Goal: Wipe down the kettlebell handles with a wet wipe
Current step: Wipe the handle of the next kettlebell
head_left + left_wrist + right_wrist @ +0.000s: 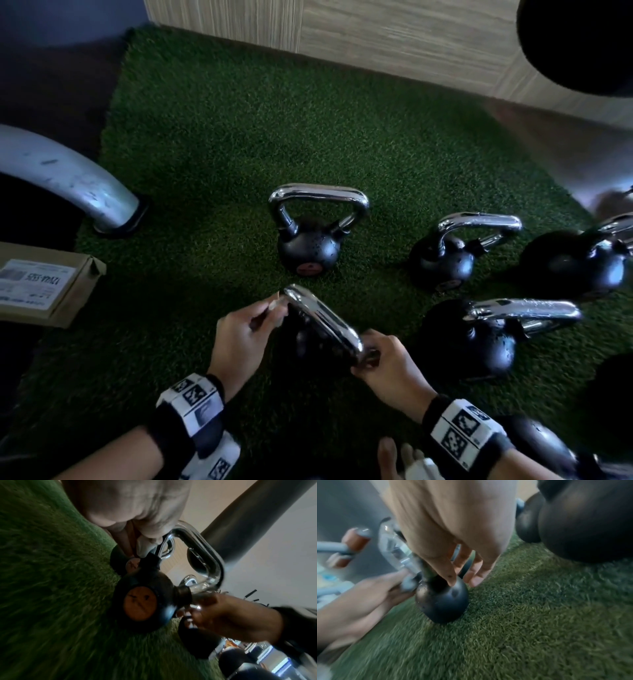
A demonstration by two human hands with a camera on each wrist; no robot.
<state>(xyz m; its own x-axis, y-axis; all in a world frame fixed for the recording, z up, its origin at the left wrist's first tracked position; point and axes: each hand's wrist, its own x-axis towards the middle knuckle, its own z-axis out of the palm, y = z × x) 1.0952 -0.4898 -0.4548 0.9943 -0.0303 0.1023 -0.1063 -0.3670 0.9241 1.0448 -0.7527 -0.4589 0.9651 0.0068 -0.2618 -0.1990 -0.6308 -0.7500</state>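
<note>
A small black kettlebell point(308, 339) with a chrome handle point(322, 317) stands tilted on the green turf close in front of me. My left hand point(265, 313) pinches a pale wet wipe point(275, 303) against the far end of the handle. In the left wrist view the wipe point(142, 546) sits on the handle's leg just above the ball point(140, 605). My right hand point(368, 356) grips the near end of the handle. In the right wrist view its thumb point(451, 580) touches the ball point(441, 601) and its fingers point(476, 577) reach round the leg.
Several more chrome-handled kettlebells stand on the turf: one ahead point(308, 240), two at right point(445, 257) point(575, 263), one near right point(479, 342). A cardboard box point(44, 287) and a grey metal tube point(68, 178) are at left. A wood wall point(376, 34) runs behind.
</note>
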